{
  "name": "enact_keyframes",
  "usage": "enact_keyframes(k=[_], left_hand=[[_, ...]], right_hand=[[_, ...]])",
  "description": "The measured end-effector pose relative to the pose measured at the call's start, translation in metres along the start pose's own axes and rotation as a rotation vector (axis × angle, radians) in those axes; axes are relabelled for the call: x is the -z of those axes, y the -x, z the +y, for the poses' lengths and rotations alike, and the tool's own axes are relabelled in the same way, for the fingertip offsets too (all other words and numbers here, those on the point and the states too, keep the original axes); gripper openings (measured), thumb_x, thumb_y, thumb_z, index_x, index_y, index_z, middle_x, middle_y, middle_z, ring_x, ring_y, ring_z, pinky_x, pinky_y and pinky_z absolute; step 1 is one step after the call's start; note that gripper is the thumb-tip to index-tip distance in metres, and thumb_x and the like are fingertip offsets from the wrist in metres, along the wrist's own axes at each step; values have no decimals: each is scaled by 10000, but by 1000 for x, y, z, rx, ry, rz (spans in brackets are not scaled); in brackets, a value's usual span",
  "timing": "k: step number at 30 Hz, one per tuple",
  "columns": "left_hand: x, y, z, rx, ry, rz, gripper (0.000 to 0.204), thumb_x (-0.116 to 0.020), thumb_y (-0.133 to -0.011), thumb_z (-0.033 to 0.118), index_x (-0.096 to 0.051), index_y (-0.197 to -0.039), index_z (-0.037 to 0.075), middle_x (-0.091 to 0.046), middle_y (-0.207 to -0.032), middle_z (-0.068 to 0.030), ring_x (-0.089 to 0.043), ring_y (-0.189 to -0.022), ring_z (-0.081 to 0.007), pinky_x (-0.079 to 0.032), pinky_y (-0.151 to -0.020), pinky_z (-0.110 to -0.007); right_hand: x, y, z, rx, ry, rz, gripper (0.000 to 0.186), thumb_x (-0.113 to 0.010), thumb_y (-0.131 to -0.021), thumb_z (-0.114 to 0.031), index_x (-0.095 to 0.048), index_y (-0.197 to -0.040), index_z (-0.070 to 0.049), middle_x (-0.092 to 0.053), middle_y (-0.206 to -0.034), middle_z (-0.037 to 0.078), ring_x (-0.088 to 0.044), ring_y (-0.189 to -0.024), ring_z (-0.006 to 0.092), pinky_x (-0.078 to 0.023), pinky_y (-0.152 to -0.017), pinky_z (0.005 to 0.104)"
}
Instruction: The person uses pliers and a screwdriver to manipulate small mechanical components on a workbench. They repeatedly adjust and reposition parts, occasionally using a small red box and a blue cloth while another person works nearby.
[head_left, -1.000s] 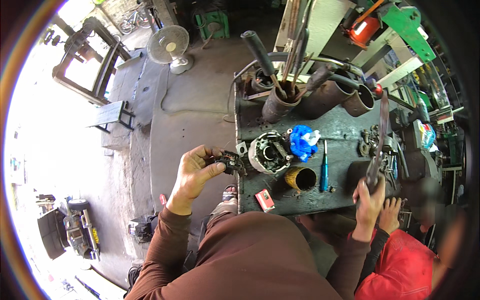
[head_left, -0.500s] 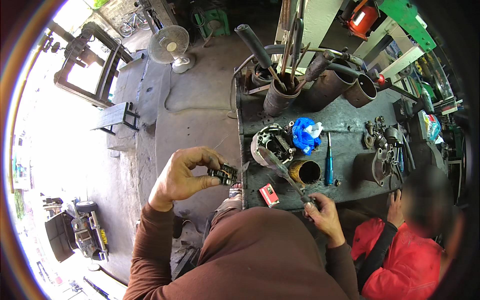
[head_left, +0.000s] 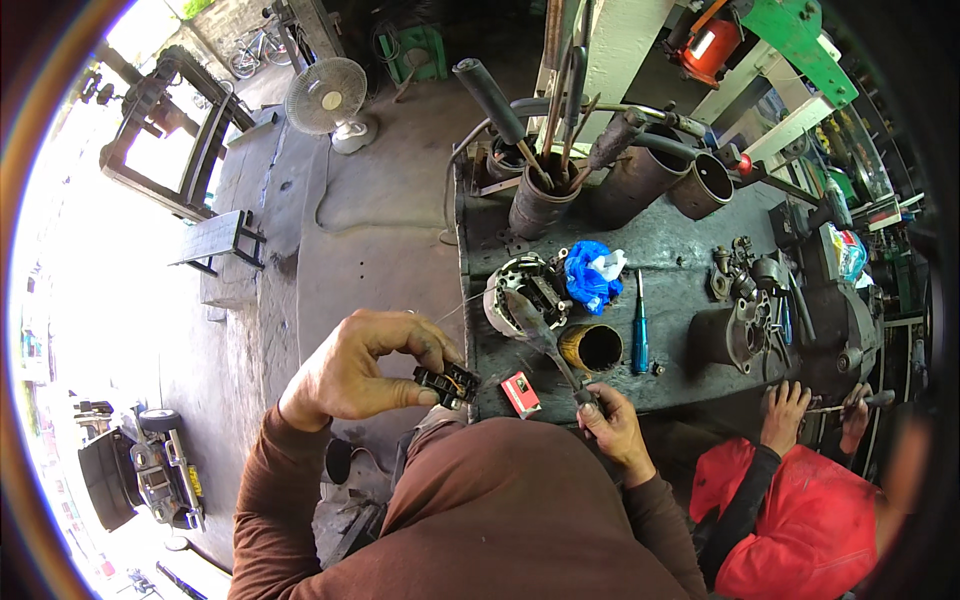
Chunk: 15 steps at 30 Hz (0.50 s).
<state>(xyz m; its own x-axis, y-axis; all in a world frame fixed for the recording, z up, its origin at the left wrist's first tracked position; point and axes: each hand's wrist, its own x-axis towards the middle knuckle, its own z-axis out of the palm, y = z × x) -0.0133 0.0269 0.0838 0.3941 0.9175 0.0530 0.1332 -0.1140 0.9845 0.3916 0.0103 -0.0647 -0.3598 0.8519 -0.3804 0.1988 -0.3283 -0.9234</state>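
My left hand [head_left: 365, 365] is closed in a pinch, holding a small black electrical part [head_left: 447, 384] with copper-coloured bits, just off the bench's left edge. A fine wire rises near its fingertips. Gripped in my right hand [head_left: 614, 428] is a long metal tool [head_left: 545, 345] with a dark handle and a broad, flat far end; its exact kind is unclear. That flat end lies over the rim of an open round metal housing [head_left: 497, 300] on the bench. Between my hands sits a small red-and-white box [head_left: 521, 394], and a yellowish-brown cylinder [head_left: 573, 346] stands beside the tool.
Blue plastic with white cloth [head_left: 590, 280] and a blue screwdriver [head_left: 640, 340] lie on the dark bench [head_left: 670, 235]. Metal pots [head_left: 540, 208] holding rods stand behind. Metal parts [head_left: 740, 335] cover the right side, where a co-worker in red [head_left: 800, 520] sits. A fan [head_left: 328, 97] stands far left.
The black part in my left hand has come slightly lower and nearer me. The view has shifted a little. Both grips stay the same; the co-worker's second hand now shows, on a tool.
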Motion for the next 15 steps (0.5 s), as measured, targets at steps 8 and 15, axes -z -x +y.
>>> enact_keyframes(k=[8,15], left_hand=[[-4,4,-3,33,57,0,333,-942,-776,128,-717,-972,-18,-782,-1097,-192,-756,-1029,-304,-581,-941,-416],[-6,7,-3,42,75,-8,365,-977,-766,156,-711,-950,-15,-771,-1086,-209,-748,-1050,-309,-580,-952,-425]], right_hand=[[-2,-2,10,188,250,183,420,-858,-927,-291,-687,-1178,-1,-726,-964,135,-675,-886,219,-553,-827,370],[-5,-1,4,201,288,185,430,-863,-928,-308,-687,-1170,1,-731,-971,142,-680,-876,232,-555,-822,379]])
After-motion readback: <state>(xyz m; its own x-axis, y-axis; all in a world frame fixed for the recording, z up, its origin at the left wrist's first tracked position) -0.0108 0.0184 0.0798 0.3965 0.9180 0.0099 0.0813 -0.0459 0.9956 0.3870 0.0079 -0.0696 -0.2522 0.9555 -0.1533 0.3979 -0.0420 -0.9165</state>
